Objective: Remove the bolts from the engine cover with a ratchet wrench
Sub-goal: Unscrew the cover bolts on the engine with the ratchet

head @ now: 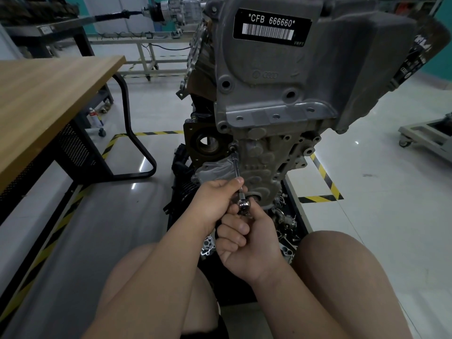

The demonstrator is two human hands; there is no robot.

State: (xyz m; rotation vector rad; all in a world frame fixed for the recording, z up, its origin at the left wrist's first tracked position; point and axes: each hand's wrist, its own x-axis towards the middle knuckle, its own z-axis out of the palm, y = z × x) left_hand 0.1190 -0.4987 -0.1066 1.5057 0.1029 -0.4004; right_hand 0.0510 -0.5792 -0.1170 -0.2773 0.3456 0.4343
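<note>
1. Low on the front of the engine, in the head view, the ratchet wrench sends its long extension bar up and slightly left. The bar's tip meets a bolt at the left edge of the grey engine cover.
2. The left hand has a narrow grip, pinching the lower end of the extension bar between thumb and fingertips just above the shiny ratchet head.
3. The right hand sits just below it. Its grip is a closed fist round the wrench handle, which is hidden inside the fingers.
4. Higher on the engine, a black label reads "*CFB 666660*" over a barcode.
5. A wooden worktop stands to the left, well apart from the engine.
6. Yellow-and-black tape marks the floor, and small metal parts lie on the black base beside the right hand.
</note>
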